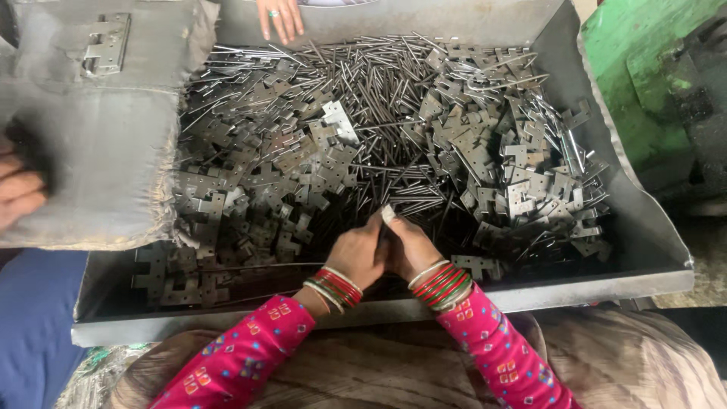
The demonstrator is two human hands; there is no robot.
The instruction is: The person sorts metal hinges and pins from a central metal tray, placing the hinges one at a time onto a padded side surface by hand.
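**Hands joined over hinge tray**

Left hand (357, 254) and right hand (413, 246) touching at 6 o'clock of metal tray (651, 250), fingers curled around a hinge leaf (388, 214) with a pin. Hinge leaves (303, 167) and pins (379, 83) heaped beyond, 12 o'clock.

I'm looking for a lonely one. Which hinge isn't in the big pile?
The assembled hinge lying alone on the grey cloth pad, top left. All other hinge pieces are heaped inside the metal tray.
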